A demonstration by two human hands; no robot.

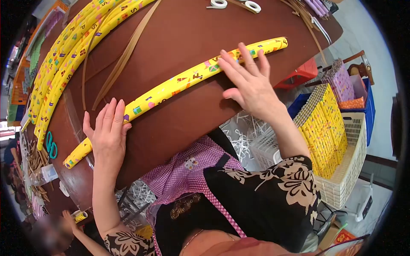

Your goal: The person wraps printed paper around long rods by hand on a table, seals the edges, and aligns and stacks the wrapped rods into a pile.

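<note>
A long yellow patterned roll (171, 87) lies slantwise across the brown table (171, 47). Near its lower left end, my left hand (109, 130) rests on it with fingers stretched out. My right hand (250, 81) lies with spread fingers on the roll toward its upper right end, thumb apart. Neither hand is wrapped round the roll. Brown strips (128, 51) lie on the table beyond my left hand, beside a bundle of similar yellow rolls (68, 55).
Teal scissors (51, 145) lie at the left, white tape rolls (218, 4) at the far edge. On the right, a white basket (335, 187) holds yellow packs (322, 132), near a red container (301, 74). Another person's hand (70, 219) shows at lower left.
</note>
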